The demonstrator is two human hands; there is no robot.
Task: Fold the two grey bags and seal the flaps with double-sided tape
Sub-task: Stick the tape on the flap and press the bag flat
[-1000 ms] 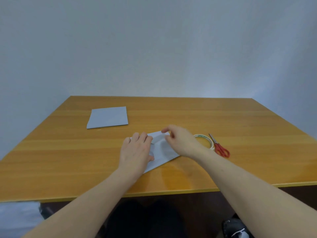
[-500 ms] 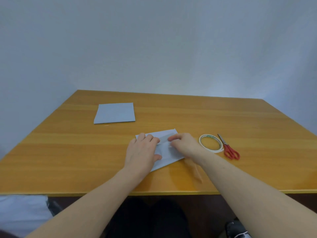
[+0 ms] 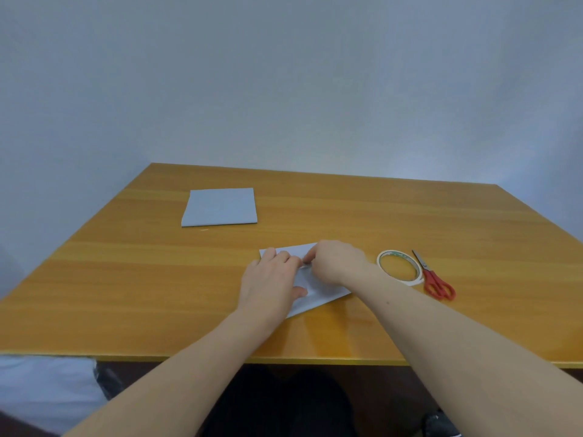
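My left hand (image 3: 271,283) lay flat w/ straight fingers pressing down on the near grey paper-like bag (image 3: 318,294), which sat at the front-middle of the orange wooden table (image 3: 126,294), turned at an angle. A sec earlier my right hand (image 3: 336,263) was resting further out on the bag's top corner; by this moment it had slid in twd the left one, fingers curled, tips right beside my left fingertips. Looked like it was pinching sth small & pale at the flap edge, prob a bit of tape or its backing, but I couldn't tell for sure, too small to see.

Meaning for the task, as I judged it: fold on this bag was done & I'd moved from creasing to sealing the flap. The other grey folded bag (image 3: 220,207) lay flat at the far left, well apart, apparently finished already, tho its flap wasn't visible. The white ring-shaped roll of double-sided tape (image 3: 400,267) sat just right of my right wrist, the red-handled scissors (image 3: 433,279) just beside it, neither touched.
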